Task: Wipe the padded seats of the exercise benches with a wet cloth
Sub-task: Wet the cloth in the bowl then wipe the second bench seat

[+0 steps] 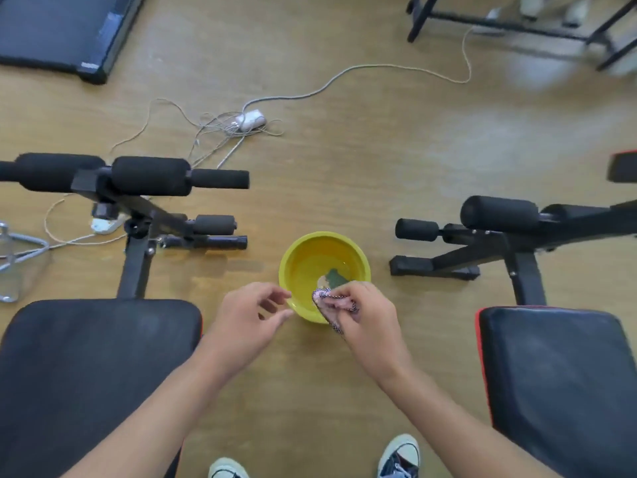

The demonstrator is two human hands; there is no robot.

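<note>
A yellow bowl (pixel 310 257) holding water stands on the wooden floor between two exercise benches. My right hand (pixel 368 322) grips a bunched pinkish cloth (pixel 332 303) with a dark patterned edge over the bowl's near rim. My left hand (pixel 251 315) hovers just left of the bowl, fingers apart and holding nothing. The left bench's black padded seat (pixel 89 374) fills the lower left. The right bench's black seat (pixel 565 384), trimmed in red, fills the lower right.
Each bench's black frame and foam rollers (pixel 148 175) (pixel 499 213) stretch away from me. White cables and a power strip (pixel 253 119) lie on the floor beyond. A treadmill edge (pixel 58 32) is top left, a black rack (pixel 510 22) top right. My shoes (pixel 400 457) are below.
</note>
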